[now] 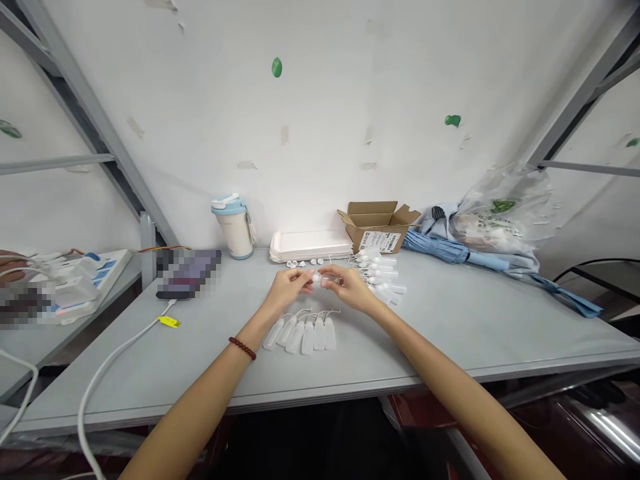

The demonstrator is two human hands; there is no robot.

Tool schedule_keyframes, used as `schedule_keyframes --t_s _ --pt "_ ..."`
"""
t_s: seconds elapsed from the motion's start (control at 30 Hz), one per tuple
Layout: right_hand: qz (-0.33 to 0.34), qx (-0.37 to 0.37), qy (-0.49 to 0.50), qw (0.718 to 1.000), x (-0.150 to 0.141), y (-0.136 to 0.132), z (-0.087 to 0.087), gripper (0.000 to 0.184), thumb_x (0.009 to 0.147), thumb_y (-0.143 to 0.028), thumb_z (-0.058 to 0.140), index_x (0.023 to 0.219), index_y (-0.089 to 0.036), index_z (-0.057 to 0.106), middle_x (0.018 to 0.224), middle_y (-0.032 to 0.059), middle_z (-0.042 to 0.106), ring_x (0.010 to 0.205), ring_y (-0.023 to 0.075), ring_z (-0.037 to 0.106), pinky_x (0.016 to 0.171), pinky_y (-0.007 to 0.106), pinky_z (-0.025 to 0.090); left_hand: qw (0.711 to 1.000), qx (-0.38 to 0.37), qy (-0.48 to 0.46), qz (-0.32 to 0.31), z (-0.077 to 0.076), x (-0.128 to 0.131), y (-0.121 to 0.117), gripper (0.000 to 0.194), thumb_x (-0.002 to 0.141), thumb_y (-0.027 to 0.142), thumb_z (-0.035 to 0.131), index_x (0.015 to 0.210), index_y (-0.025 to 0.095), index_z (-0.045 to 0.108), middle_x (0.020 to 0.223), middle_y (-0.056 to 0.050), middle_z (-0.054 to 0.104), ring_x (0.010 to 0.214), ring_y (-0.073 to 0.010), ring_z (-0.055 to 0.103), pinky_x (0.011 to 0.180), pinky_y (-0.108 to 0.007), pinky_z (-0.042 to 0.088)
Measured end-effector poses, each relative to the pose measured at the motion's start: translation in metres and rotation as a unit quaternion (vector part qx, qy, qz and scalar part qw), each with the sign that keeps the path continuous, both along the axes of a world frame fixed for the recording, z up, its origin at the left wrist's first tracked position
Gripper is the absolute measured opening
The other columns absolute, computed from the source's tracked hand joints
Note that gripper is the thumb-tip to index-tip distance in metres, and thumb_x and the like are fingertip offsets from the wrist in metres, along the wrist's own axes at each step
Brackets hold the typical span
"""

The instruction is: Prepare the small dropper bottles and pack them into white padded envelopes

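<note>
White piece between both hands' fingers (331, 269)

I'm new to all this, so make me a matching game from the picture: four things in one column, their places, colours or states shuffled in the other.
Things:
1. Cup
2. Box
3. White piece
4. Bracelet

Descriptions:
A. Open, brown cardboard
B. Dark red, worn on the left forearm
C. Upright, cream and blue
D. Between the fingers of the left hand and right hand

Right pairs: 1-C, 2-A, 3-D, 4-B
</note>
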State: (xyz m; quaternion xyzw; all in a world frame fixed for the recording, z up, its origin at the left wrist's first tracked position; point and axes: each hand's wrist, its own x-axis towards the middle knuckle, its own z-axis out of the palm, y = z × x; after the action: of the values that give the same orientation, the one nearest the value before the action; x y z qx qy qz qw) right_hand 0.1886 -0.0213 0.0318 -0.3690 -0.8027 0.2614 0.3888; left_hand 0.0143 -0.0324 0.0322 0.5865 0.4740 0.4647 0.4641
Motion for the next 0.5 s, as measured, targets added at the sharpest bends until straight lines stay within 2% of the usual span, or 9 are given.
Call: schedule_keyframes --t_s 0.13,0.37,0.5 --pt "-0.004 0.020 -0.009 1.000 -0.0006 -0.0009 -0.0009 0.022 0.079 -0.019 0.058 0.101 -0.019 0.062 0.095 0.0064 0.071 0.093 0.0198 0.065 0.067 0.027 0.050 0.999 -0.028 0.020 -0.020 -0.0012 0.0003 -0.0006 0.046 0.074 0.054 0.057 0.062 0.010 0.062 0.053 -0.003 0.058 0.042 -0.0119 0.053 0.040 -0.024 0.043" --pt "-0.012 0.028 -0.030 0.999 0.0006 0.0028 -0.0055 0.021 0.078 -0.016 0.060 0.099 -0.017 0.063 0.091 0.0070 0.072 0.083 0.0188 0.067 0.068 0.028 0.050 0.997 0.010 0.043 -0.068 0.0068 -0.0033 -0.0042 0.030 0.068 0.040 0.069 0.080 0.012 0.069 0.069 -0.002 0.064 0.054 -0.0105 0.054 0.053 -0.023 0.046" --pt "-0.009 0.033 -0.037 0.999 0.0006 0.0028 -0.0051 0.022 0.079 -0.017 0.059 0.100 -0.017 0.062 0.091 0.0069 0.072 0.084 0.0189 0.067 0.067 0.028 0.049 0.996 0.000 0.048 -0.069 0.0038 -0.0050 -0.0009 0.032 0.072 0.043 0.064 0.079 0.012 0.067 0.070 -0.003 0.064 0.054 -0.0111 0.055 0.053 -0.024 0.047"
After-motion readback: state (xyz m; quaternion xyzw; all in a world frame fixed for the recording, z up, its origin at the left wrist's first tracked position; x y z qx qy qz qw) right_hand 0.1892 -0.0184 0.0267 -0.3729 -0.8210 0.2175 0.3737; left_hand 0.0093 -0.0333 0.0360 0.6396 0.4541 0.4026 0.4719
